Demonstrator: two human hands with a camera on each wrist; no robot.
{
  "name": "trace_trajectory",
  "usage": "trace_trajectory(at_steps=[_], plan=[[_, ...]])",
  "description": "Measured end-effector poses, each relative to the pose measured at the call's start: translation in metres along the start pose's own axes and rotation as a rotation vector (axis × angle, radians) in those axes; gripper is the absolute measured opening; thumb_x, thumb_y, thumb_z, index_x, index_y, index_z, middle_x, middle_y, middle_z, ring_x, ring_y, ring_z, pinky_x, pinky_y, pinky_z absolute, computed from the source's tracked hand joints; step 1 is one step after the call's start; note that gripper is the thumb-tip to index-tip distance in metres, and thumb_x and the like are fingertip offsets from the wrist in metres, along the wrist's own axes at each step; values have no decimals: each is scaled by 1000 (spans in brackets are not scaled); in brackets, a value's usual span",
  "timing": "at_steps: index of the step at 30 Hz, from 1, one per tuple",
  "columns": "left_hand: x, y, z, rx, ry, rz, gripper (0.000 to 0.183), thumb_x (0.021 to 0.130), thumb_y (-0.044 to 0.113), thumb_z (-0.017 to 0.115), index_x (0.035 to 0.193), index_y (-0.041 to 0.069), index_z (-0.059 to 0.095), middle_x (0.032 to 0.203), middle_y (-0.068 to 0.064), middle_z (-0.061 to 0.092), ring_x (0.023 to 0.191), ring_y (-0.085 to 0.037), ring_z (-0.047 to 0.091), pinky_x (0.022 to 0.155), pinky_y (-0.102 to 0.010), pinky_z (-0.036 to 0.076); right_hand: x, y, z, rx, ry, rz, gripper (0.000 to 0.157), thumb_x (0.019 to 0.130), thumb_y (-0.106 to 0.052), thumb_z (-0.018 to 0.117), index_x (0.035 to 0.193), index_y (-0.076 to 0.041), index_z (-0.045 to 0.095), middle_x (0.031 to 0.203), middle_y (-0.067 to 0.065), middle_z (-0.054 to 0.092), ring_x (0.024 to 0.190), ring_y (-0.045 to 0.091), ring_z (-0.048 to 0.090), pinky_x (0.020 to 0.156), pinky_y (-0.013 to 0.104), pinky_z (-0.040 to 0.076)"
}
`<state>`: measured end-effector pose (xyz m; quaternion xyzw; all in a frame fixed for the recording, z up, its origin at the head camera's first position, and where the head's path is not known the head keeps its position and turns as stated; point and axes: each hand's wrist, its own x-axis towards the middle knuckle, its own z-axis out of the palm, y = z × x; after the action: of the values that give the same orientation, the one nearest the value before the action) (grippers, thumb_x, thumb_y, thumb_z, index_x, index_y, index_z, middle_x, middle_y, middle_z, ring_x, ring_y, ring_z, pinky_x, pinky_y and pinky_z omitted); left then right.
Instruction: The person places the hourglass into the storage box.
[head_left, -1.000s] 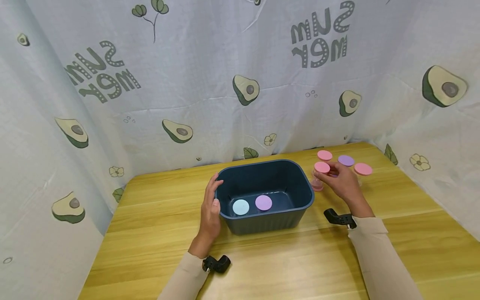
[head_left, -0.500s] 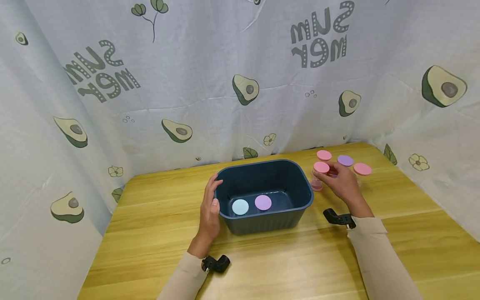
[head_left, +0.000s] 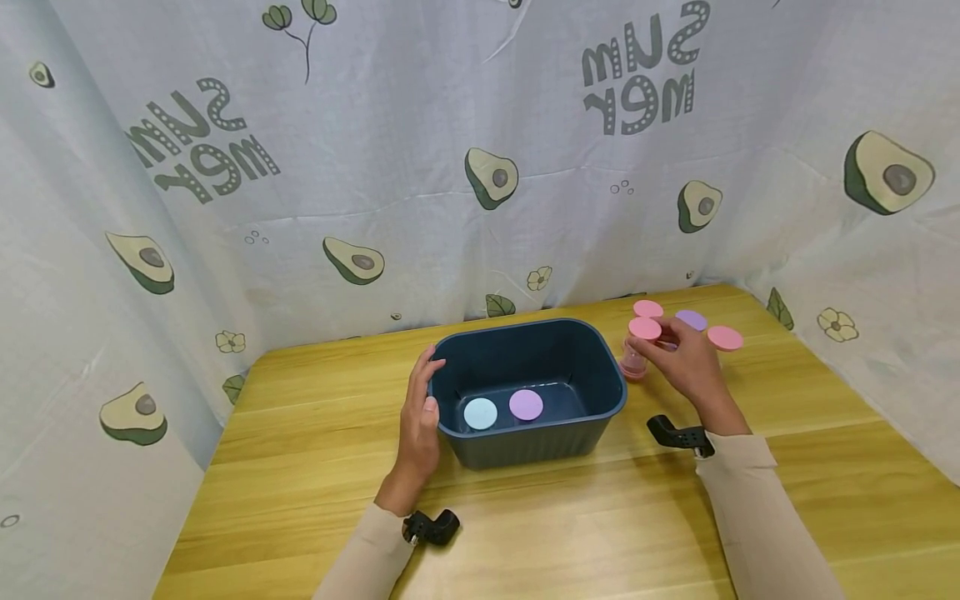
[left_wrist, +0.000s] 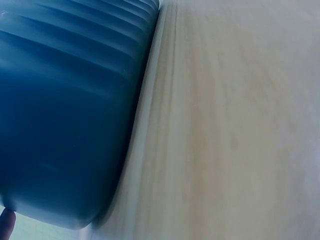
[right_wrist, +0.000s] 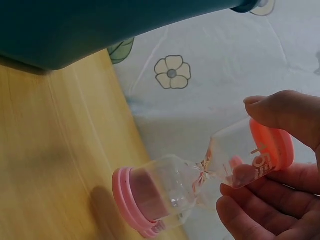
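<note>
Three pink tops [head_left: 645,332], two purple tops [head_left: 526,406], one pale-blue top [head_left: 480,414], one bin [head_left: 525,450].

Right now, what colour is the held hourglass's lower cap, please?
Pink lower cap, clearest in the right wrist view.

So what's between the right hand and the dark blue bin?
The pink-capped hourglass, pinched by the right hand, stands between it and the dark blue bin; the head view shows this.

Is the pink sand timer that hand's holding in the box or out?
Out: the right hand holds the pink sand timer beside the dark blue box.
</note>
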<state>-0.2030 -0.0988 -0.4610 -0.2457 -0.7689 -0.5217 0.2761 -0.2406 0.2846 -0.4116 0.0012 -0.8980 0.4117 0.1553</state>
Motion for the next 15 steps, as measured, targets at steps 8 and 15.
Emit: trace_trajectory(at_steps=[8,15], plan=[[0,-1,0,-5,5,18,54,99,38,23,140,9,42,155,-13,29,143,-28,26,108,-63,24,0,-6,-3,-2,3,3,62,86,-43,69,128,1,56,120,21,61,108,35,60,91,47,49],[0,-1,1,-9,1,10,56,99,41,22,140,8,42,155,-11,28,143,-28,25,109,-61,23,-1,-10,-6,10,5,15,64,86,-43,68,129,2,55,120,23,62,108,37,61,83,22,51]])
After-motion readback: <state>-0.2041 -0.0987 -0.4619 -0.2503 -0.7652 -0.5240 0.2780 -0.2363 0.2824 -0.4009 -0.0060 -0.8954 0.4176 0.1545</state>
